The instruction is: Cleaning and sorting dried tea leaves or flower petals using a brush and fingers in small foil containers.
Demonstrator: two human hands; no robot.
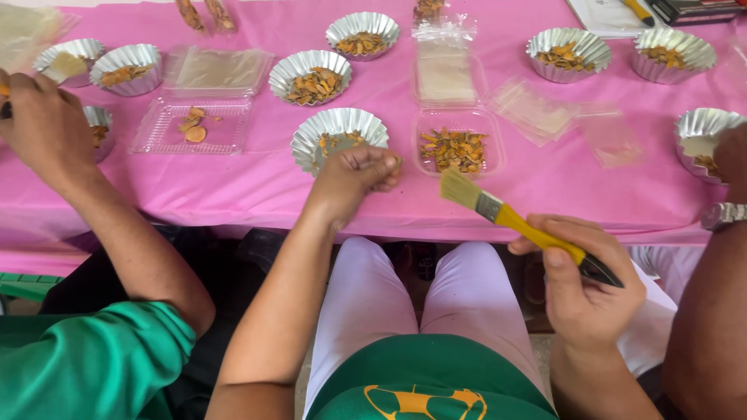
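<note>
The left hand [354, 177] is at the centre of the frame, its fingers curled together and pinching a small orange-brown dried piece [397, 162] at the fingertips, just in front of a crimped foil cup [338, 134] that has only a few pieces on its floor. The right hand [585, 286], lower right, is closed around the dark end of a yellow-handled brush [510, 217], whose pale bristles point up and left toward the pinched piece without touching it. Just beyond the brush tip, a clear plastic tray [457, 149] is well filled with the same dried slices; going by the near-empty cup beside it, the piece-by-piece brushing looks early to midway, with much of that tray left. Farther up the pink tablecloth [545, 179], more foil cups [310, 76] hold small heaps, some fuller than others, and flat clear bags [532, 110] lie right of centre, seemingly unfilled. At the left edge another person's hand [43, 124], arm in a green sleeve, reaches toward cups there; a wrist with a watch [724, 215] shows at the right edge.
</note>
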